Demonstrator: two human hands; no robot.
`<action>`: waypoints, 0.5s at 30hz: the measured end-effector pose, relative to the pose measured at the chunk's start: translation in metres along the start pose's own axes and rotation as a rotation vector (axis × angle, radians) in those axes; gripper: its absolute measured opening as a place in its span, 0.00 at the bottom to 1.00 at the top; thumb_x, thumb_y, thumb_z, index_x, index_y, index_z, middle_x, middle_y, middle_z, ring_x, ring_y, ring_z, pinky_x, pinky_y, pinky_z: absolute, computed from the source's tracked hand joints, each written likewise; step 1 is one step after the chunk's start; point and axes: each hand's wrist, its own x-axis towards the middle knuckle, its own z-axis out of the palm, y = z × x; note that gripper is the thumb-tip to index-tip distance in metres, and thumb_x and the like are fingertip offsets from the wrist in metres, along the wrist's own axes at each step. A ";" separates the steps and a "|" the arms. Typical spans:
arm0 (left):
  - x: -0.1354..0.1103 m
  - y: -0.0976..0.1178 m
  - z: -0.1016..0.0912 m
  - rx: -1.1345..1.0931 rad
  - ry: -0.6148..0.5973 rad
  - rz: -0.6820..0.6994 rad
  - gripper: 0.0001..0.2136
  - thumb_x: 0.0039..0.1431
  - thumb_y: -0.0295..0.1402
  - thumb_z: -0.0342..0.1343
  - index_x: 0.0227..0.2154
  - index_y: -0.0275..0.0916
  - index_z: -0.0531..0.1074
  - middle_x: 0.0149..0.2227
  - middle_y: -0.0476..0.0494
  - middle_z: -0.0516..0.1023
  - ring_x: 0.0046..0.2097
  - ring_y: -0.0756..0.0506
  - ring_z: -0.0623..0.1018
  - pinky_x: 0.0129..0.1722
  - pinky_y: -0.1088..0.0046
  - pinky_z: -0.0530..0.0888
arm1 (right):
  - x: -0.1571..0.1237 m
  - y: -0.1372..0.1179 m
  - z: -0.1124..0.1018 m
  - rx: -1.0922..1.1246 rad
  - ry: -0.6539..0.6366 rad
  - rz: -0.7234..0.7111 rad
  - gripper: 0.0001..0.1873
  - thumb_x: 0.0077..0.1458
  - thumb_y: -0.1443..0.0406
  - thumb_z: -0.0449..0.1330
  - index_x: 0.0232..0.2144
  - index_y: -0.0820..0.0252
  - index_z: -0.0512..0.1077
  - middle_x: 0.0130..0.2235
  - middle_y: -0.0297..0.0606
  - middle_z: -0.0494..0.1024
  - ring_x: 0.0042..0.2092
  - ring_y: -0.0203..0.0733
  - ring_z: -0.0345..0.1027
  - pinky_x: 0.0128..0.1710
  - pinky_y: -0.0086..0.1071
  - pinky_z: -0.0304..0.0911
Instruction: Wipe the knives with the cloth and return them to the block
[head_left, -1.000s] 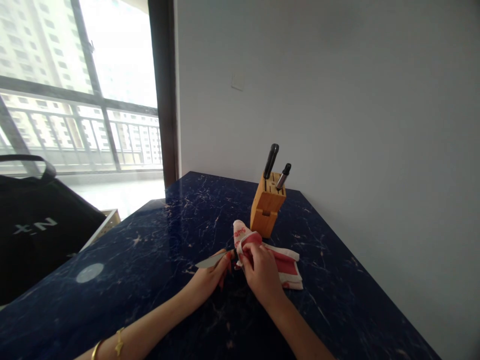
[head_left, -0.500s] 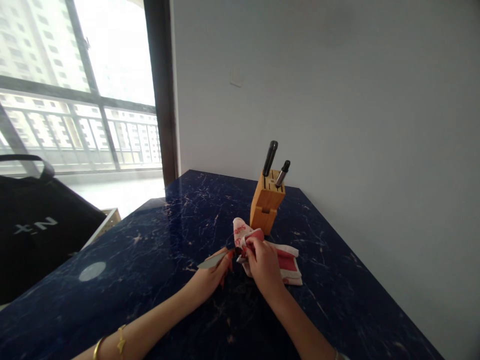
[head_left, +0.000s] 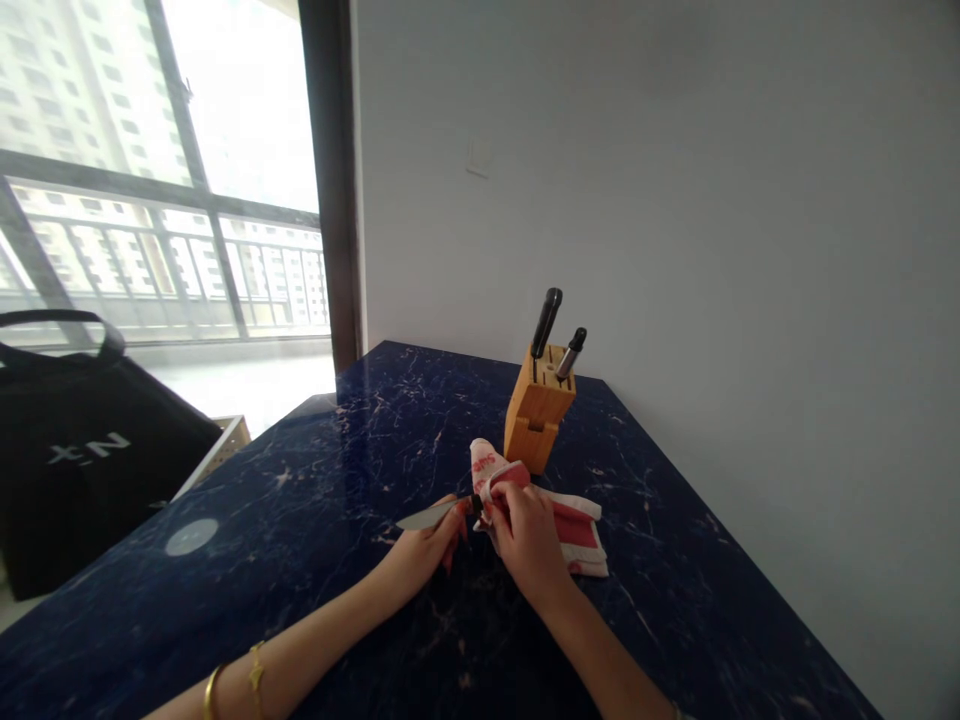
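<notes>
My left hand [head_left: 429, 545] is closed on a small knife [head_left: 426, 517] close to where its blade meets the handle. The blade points left, and the dark end of the handle reaches toward my right hand [head_left: 527, 535]. That hand is closed on a red and white towel [head_left: 576, 535], pinching a fold against the handle end. Part of the towel lies spread on the table to the right, and another part rises behind my fingers. Just behind it stands a wooden knife block [head_left: 538, 410].
A black-handled knife [head_left: 547, 322] and a tool with a metal and black handle [head_left: 571, 353] stick up from the block. The table [head_left: 660, 580] is dark blue with marbling. A black bag [head_left: 90, 450] stands left of it, and a round pale spot [head_left: 192, 537] shows on its surface.
The whole view has shifted slightly, so everything sits a little farther right. Both hands keep their hold on the knife and towel, with only slight movement of the fingers.
</notes>
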 end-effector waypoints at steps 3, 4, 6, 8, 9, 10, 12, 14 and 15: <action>0.001 -0.005 0.000 -0.023 0.003 0.009 0.18 0.58 0.47 0.39 0.25 0.38 0.63 0.15 0.56 0.61 0.18 0.52 0.64 0.22 0.77 0.63 | -0.003 -0.004 0.000 0.012 -0.013 -0.041 0.06 0.53 0.70 0.51 0.34 0.57 0.65 0.34 0.35 0.72 0.37 0.40 0.62 0.38 0.33 0.50; 0.001 -0.007 0.000 -0.029 0.000 0.009 0.18 0.58 0.48 0.40 0.25 0.38 0.63 0.15 0.56 0.61 0.18 0.52 0.64 0.22 0.77 0.63 | -0.004 -0.004 0.000 0.004 -0.011 -0.027 0.06 0.53 0.70 0.51 0.34 0.57 0.65 0.34 0.35 0.72 0.37 0.40 0.62 0.38 0.33 0.50; 0.002 -0.009 0.000 -0.034 -0.007 0.005 0.19 0.57 0.48 0.39 0.25 0.38 0.64 0.15 0.56 0.61 0.17 0.52 0.64 0.21 0.77 0.63 | -0.003 -0.003 -0.001 -0.026 0.001 0.025 0.05 0.53 0.69 0.52 0.34 0.57 0.65 0.34 0.35 0.72 0.37 0.41 0.62 0.39 0.34 0.49; 0.003 -0.010 0.001 -0.038 -0.008 0.007 0.19 0.58 0.48 0.39 0.25 0.38 0.64 0.15 0.56 0.61 0.17 0.52 0.64 0.21 0.77 0.63 | -0.003 -0.001 -0.001 -0.054 0.009 0.068 0.04 0.52 0.69 0.52 0.33 0.57 0.65 0.33 0.35 0.72 0.37 0.41 0.62 0.39 0.35 0.49; 0.003 -0.010 0.001 -0.041 -0.007 0.009 0.19 0.58 0.48 0.39 0.25 0.38 0.64 0.15 0.56 0.61 0.17 0.52 0.64 0.21 0.77 0.63 | -0.002 -0.002 -0.002 -0.055 0.008 0.070 0.04 0.53 0.69 0.52 0.33 0.58 0.65 0.32 0.35 0.72 0.37 0.41 0.62 0.39 0.35 0.49; 0.003 -0.010 0.000 -0.045 -0.005 0.011 0.19 0.58 0.48 0.39 0.25 0.38 0.64 0.15 0.56 0.61 0.17 0.52 0.64 0.21 0.77 0.63 | -0.003 -0.003 -0.003 -0.046 0.002 0.055 0.04 0.53 0.69 0.52 0.33 0.58 0.65 0.32 0.35 0.72 0.37 0.41 0.62 0.39 0.35 0.49; 0.002 -0.009 0.000 -0.053 -0.004 0.016 0.19 0.58 0.48 0.40 0.24 0.38 0.63 0.16 0.55 0.61 0.18 0.52 0.64 0.22 0.77 0.63 | -0.003 -0.007 -0.005 -0.013 -0.020 -0.020 0.05 0.54 0.69 0.51 0.34 0.58 0.65 0.33 0.35 0.72 0.37 0.40 0.62 0.39 0.34 0.49; 0.003 -0.009 0.000 -0.056 -0.008 0.017 0.19 0.57 0.48 0.40 0.24 0.38 0.63 0.16 0.55 0.62 0.19 0.52 0.65 0.22 0.77 0.63 | -0.004 -0.011 -0.007 0.008 -0.041 -0.100 0.05 0.54 0.69 0.50 0.35 0.57 0.65 0.34 0.34 0.72 0.37 0.39 0.62 0.38 0.33 0.50; 0.003 -0.009 -0.001 -0.057 -0.009 0.017 0.19 0.57 0.48 0.40 0.24 0.38 0.63 0.16 0.55 0.62 0.19 0.52 0.65 0.22 0.77 0.63 | -0.004 -0.012 -0.007 0.005 -0.043 -0.120 0.06 0.54 0.69 0.50 0.34 0.57 0.65 0.34 0.34 0.72 0.37 0.39 0.62 0.38 0.33 0.50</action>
